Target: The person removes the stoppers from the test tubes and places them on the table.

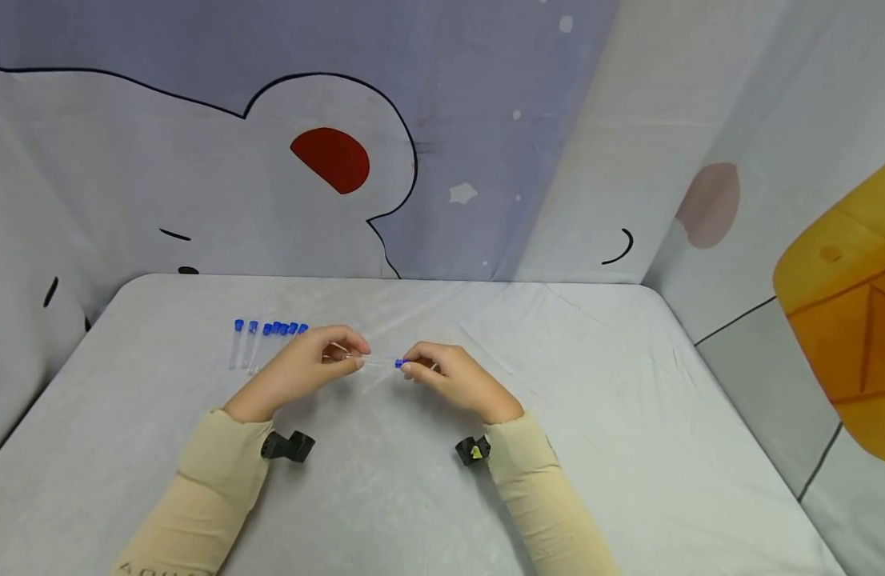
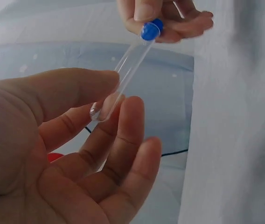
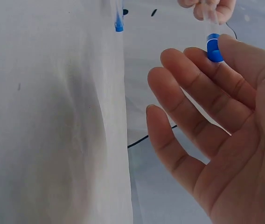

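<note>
A clear test tube (image 2: 131, 65) with a blue cap (image 3: 213, 48) is held between both hands above the table, lying nearly level in the head view. My left hand (image 1: 318, 356) pinches the tube near its rounded end between thumb and fingers. At the other end, my right hand (image 1: 453, 376) pinches the blue cap between thumb and index finger, its other fingers loosely spread. The cap sits on the tube's mouth. Whether the tube contains anything, I cannot tell.
Several more blue-capped test tubes (image 1: 252, 344) lie in a row on the white-covered table (image 1: 385, 496), left of and partly behind my left hand. A printed fabric wall (image 1: 471, 240) rises along the table's back edge, with another at the right.
</note>
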A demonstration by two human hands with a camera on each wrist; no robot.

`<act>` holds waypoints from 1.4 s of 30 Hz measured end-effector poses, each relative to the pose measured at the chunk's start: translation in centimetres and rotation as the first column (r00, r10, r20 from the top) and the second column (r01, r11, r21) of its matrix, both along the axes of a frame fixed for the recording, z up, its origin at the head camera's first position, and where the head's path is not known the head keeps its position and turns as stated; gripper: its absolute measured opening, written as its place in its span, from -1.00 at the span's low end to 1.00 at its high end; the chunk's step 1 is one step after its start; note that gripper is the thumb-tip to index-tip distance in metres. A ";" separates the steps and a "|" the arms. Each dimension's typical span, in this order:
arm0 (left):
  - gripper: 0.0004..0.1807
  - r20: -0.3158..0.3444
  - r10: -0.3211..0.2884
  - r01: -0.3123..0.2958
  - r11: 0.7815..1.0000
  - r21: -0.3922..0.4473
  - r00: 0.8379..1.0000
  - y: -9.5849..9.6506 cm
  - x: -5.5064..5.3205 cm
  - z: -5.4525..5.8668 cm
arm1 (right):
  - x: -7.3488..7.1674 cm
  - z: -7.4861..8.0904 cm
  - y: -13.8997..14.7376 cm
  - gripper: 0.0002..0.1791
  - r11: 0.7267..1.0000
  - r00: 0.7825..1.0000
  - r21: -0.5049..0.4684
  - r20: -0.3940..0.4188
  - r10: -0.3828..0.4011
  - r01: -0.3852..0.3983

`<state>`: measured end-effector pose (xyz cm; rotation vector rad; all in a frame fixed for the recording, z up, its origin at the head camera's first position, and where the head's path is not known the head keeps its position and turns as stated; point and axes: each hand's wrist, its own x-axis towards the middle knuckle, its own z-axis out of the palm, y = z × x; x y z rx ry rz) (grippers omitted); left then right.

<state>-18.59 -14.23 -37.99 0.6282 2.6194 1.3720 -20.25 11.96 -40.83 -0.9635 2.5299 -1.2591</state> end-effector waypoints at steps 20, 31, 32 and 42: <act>-0.86 -0.090 -0.091 0.081 0.991 -0.110 0.992 -0.1 0.4 0.3 | 0.4 0.7 0.0 -0.93 1.000 0.989 -0.021 -0.146 -0.012 0.009; -0.84 -0.109 -0.088 0.079 0.993 -0.090 0.990 -0.4 0.4 0.5 | 0.4 0.8 0.0 -0.92 0.999 0.979 -0.033 -0.203 0.033 -0.041; -0.84 -0.109 -0.090 0.080 0.993 -0.090 0.990 -0.4 0.4 0.5 | 0.4 0.7 0.0 -0.92 0.999 0.978 -0.031 -0.206 0.036 -0.044; -0.77 -0.112 -0.090 0.078 0.990 -0.114 0.990 -0.2 0.6 0.5 | 0.7 1.0 0.3 -0.88 0.999 0.967 0.044 -0.254 0.026 -0.015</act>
